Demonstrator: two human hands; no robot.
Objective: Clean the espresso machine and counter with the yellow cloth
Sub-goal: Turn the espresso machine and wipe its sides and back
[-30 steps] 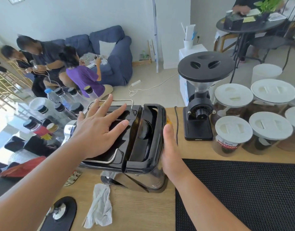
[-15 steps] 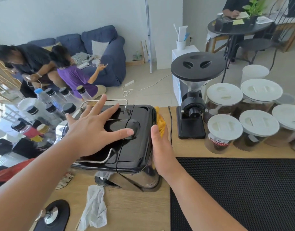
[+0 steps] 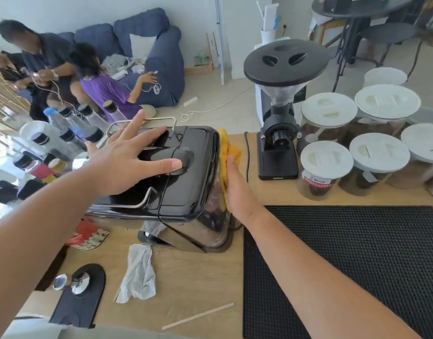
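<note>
Here, left hand (image 3: pixel 122 165) flat atop espresso machine (image 3: pixel 191 192), right hand (image 3: pixel 237 189) pressing yellow cloth (image 3: pixel 231 149)

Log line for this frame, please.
left hand flat on espresso machine top | right hand presses yellow cloth against its side

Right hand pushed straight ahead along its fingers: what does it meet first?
The bunched yellow cloth just ahead of the right hand, against the side of the espresso machine. Past it, probably only bare counter to the back edge; the black cable lies just to the right.
</note>
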